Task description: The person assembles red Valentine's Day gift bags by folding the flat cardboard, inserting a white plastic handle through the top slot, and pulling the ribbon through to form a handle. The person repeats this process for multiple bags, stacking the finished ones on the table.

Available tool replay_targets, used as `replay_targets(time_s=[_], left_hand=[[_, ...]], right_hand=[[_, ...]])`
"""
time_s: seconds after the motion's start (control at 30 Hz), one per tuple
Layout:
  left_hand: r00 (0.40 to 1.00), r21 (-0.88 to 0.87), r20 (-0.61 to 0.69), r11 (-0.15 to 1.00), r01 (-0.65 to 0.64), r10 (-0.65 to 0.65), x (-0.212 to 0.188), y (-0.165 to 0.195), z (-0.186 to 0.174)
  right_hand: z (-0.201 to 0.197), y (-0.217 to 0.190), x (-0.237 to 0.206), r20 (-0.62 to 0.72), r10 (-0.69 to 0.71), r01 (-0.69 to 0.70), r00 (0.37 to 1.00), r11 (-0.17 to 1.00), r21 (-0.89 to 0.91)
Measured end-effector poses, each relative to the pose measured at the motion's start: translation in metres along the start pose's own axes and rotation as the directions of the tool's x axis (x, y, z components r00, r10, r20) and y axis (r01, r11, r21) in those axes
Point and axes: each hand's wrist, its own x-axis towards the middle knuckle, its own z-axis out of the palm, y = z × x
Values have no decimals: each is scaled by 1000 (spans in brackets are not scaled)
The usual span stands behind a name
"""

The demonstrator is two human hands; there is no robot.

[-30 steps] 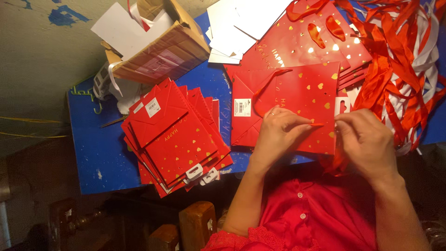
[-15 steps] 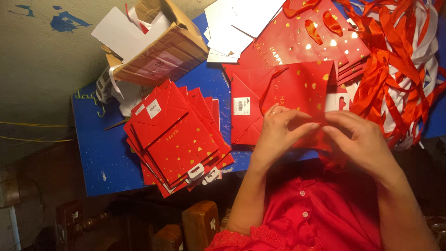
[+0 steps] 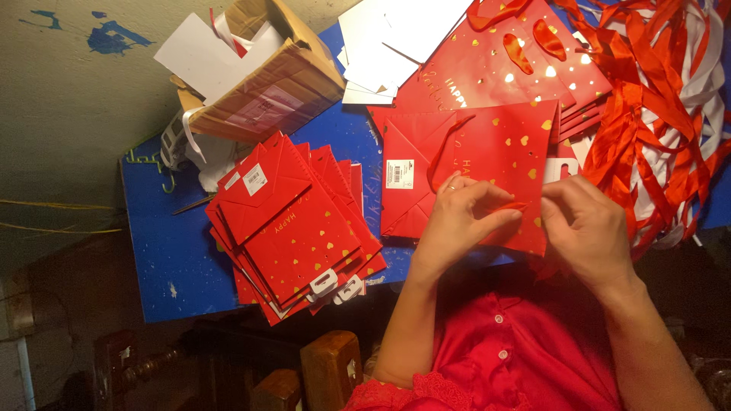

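Note:
A flat red paper gift bag (image 3: 472, 156) with gold hearts lies on the blue table (image 3: 164, 243) in front of me. My left hand (image 3: 457, 221) rests on its near edge and pinches a red ribbon end (image 3: 512, 207) against the bag. My right hand (image 3: 582, 221) sits just to the right, fingers curled at the same spot on the bag's near right corner. A loop of red ribbon (image 3: 442, 148) lies across the bag's face.
A fanned stack of finished red bags (image 3: 293, 228) lies to the left. A cardboard box (image 3: 263, 84) with white card sheets stands at the back left. More red bags (image 3: 502, 68) and a heap of red and white ribbons (image 3: 662, 114) fill the right.
Both hands have closed in on the bag's near edge, and the right hand has shifted left toward the left hand around the ribbon end.

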Motion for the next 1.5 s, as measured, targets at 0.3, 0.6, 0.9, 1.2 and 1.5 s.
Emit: replay_targets(time_s=[0.3,0.6,0.9,1.2,1.5], left_hand=[[1000,-27,4,999,-19,20,0,-6,1],[998,-88,49,996,-29,33,1,-5,-5],[998,-72,32,996,-57,59,3,-2,-5],[1000,-81,23,997,-10,11,2,-1,-8],[992,-195,121,981,1,23,2,-27,-7]], right_hand=[[-5,21,13,178,-156,130,972,981,146],[10,32,-3,129,194,-220,972,949,228],[8,31,4,124,222,-253,967,902,351],[8,26,-1,101,178,-200,979,937,287],[1,24,9,-9,217,-142,976,667,731]])
